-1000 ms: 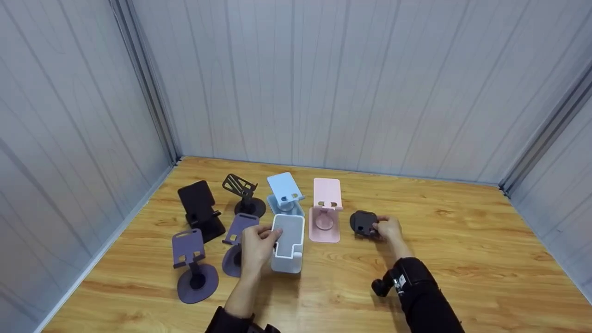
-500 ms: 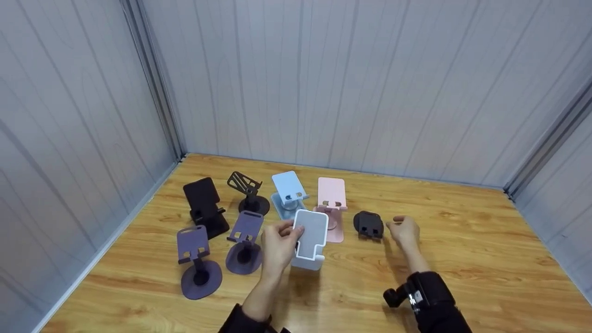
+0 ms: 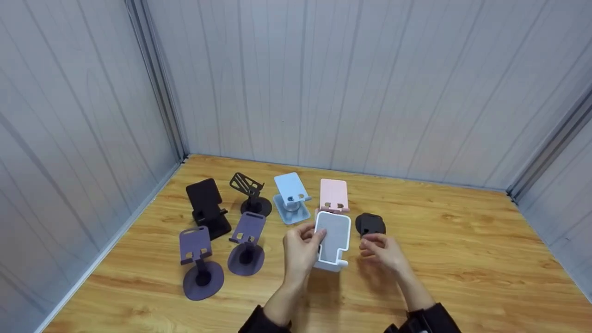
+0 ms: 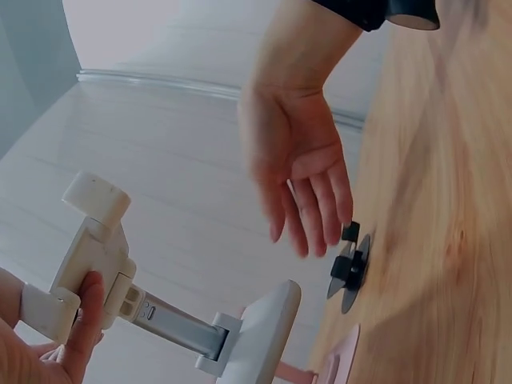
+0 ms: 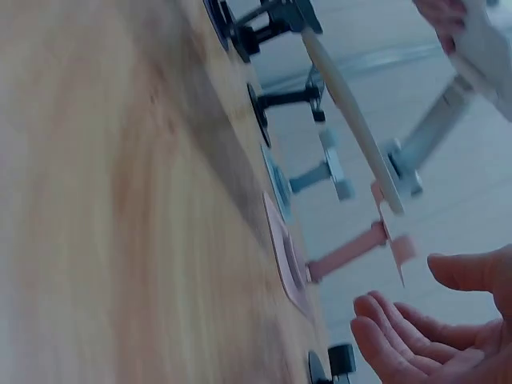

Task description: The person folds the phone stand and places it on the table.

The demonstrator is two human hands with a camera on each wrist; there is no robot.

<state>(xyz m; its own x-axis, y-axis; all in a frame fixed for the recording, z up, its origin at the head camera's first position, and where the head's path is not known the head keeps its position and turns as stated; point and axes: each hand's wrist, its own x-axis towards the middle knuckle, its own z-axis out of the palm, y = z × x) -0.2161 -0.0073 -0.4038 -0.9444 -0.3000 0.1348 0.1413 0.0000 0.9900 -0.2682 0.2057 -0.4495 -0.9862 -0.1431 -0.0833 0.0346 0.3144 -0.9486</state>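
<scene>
My left hand pinches a white phone stand by the edge of its top plate and holds it above the table. In the left wrist view the stand's metal post and white base show below the plate. My right hand holds nothing; its fingers are relaxed, to the right of the white stand. Just beyond that hand a folded black phone stand lies on the table. Behind the white stand a pink phone stand stands upright, its base mostly hidden in the head view.
A light blue phone stand is at the back. Left of it are a black slotted stand and a solid black stand. Two purple stands are nearer the front left. Panel walls enclose the wooden table.
The left hand has carried the white stand rightward. The right hand has let go of the folded black stand, drawn back from it and come leftward toward the white one.
</scene>
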